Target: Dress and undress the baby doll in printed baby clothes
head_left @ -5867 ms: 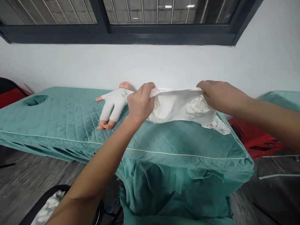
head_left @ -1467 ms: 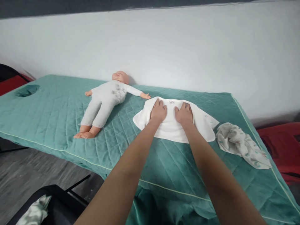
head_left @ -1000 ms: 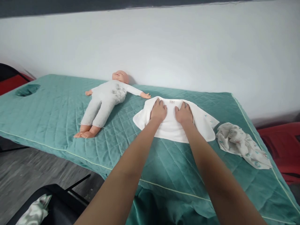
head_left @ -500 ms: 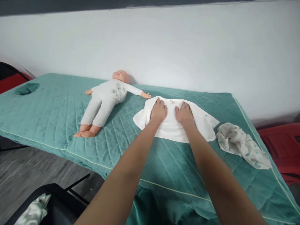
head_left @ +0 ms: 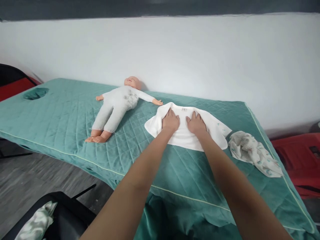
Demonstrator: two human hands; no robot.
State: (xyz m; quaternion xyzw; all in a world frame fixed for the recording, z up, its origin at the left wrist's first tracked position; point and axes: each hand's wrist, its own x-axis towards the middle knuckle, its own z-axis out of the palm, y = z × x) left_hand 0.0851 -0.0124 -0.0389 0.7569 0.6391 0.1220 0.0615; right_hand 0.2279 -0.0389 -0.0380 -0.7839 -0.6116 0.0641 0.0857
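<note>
A small white baby top (head_left: pixel 185 141) lies opened out on the green quilted bed cover, its inside and neck label facing up. My left hand (head_left: pixel 171 120) rests flat on the inside of its left part, fingers pointing away from me and spread. On the right part lies my right hand (head_left: pixel 196 123), likewise flat with fingers apart. Left of the garment a baby doll (head_left: pixel 116 103) in a pale bodysuit lies on its back, one arm stretched towards the top. A crumpled white printed cloth (head_left: pixel 253 153) is at the right of the top.
The green bed cover (head_left: pixel 62 130) has a face hole (head_left: pixel 36 94) at its far left end. A white wall (head_left: pixel 200 60) runs behind. A black chair (head_left: pixel 67 220) with a patterned cloth (head_left: pixel 38 221) stands at lower left; a red chair (head_left: pixel 297 156) is at the right.
The camera view has shifted slightly, so the doll sits a little further right in it. Both hands stay on the top, with only slight finger movement.
</note>
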